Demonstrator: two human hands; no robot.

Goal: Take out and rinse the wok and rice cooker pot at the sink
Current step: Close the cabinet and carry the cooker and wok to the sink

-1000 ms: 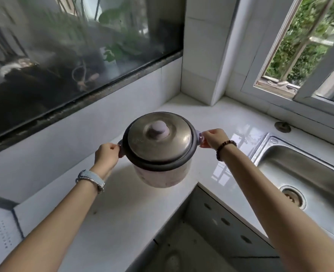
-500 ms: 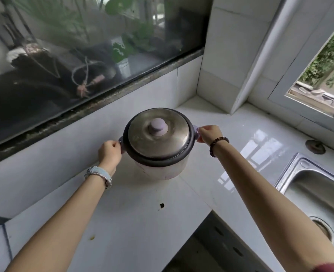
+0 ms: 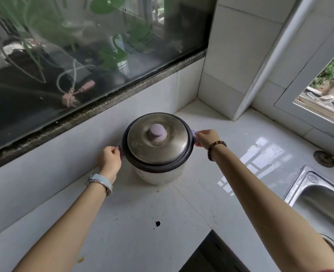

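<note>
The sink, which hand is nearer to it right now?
Right. The right hand grips the handle of the rice cooker on the side toward the sink; the left hand grips the opposite handle, beyond the cooker.

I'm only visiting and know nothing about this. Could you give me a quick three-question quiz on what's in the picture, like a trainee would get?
1. True or false: the lid is off the cooker.
2. Seen from the person, the sink lies on which side of the cooker? A) left B) right C) behind it
3. Fill the gap: the left hand and the right hand each grip one of the cooker's side ____.

Key: 1 false; 2 B; 3 handles.
</note>
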